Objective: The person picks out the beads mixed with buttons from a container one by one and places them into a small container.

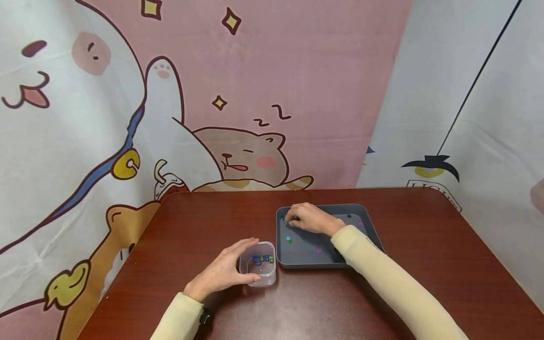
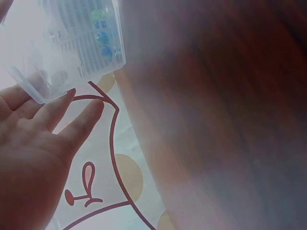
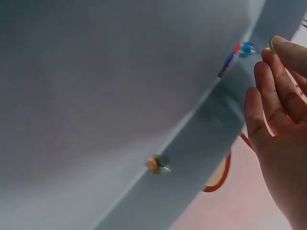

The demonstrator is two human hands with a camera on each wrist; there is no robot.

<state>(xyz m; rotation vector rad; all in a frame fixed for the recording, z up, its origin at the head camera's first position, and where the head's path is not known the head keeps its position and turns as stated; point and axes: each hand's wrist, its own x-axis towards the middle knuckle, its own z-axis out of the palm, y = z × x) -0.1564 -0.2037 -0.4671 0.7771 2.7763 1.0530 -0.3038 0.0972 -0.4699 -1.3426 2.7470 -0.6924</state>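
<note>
Small green-edged piece [image 3: 271,45]: at the fingertips of the right hand [image 1: 312,219], mostly hidden by them. Looks pinched between thumb and finger, gap about the width of the piece; other fingers extended alongside. Can't tell exactly what it is.

Piece and hand are over the far-left part of the grey tray [image 1: 306,260]. Blue marble [image 3: 247,49] just beside the fingertips, against the tray wall, with a blurred red-and-blue bit [image 3: 229,62] next to it. Orange-and-clear marble [image 3: 158,164] sits along the same wall, well apart from the hand.

Elsewhere in tray: teal ring [image 1: 288,239] with a green marble [image 1: 290,241] touching or just beside it, magenta piece [image 1: 319,251] near the front, another magenta piece [image 1: 361,224] and a dark brown piece [image 1: 349,216] far right.

Clear container [image 1: 264,280] stands upright just left of the tray, blue and green marbles [image 1: 267,258] inside. Left hand [image 1: 227,267] holds it, thumb near side, fingers far side, spread to its width.

All on a red-brown table [image 1: 331,302]; cartoon-print cloth [image 1: 331,94] behind.
</note>
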